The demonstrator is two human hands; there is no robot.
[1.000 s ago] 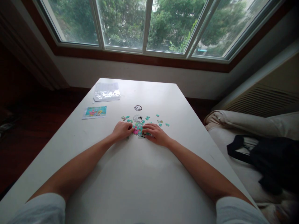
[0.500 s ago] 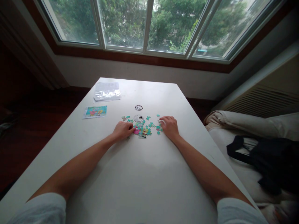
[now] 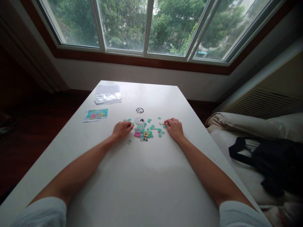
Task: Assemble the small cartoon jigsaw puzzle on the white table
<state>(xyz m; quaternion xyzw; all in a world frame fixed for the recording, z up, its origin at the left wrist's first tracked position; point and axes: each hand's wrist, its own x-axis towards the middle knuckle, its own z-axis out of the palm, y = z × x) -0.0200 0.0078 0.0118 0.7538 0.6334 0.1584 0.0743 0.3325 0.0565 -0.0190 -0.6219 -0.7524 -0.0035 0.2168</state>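
A partly joined jigsaw puzzle [image 3: 143, 132] in teal, pink and yellow lies in the middle of the white table. On its left, my left hand [image 3: 122, 129] has fingers drawn together just beside several loose pieces; what sits between the fingertips is hidden. My right hand [image 3: 174, 127] rests to the right of the puzzle, its thumb and fingers closed on a small puzzle piece [image 3: 164, 125]. More loose teal pieces [image 3: 159, 131] lie between it and the puzzle. One single piece [image 3: 129, 142] lies apart, below my left hand.
Two round, grey-and-white picture discs, one nearer [image 3: 139, 121] and one farther [image 3: 139, 110], lie behind the puzzle. A picture card [image 3: 96, 114] and a clear plastic packet [image 3: 108, 94] lie at the table's left. Right of the table, a dark bag [image 3: 274, 160] rests on a pale sofa [image 3: 251, 124].
My left hand has drawn back left from the pink part of the puzzle, uncovering its edge. The right hand has shifted slightly, its fingertips now at a yellow-green piece. The view has tilted slightly.
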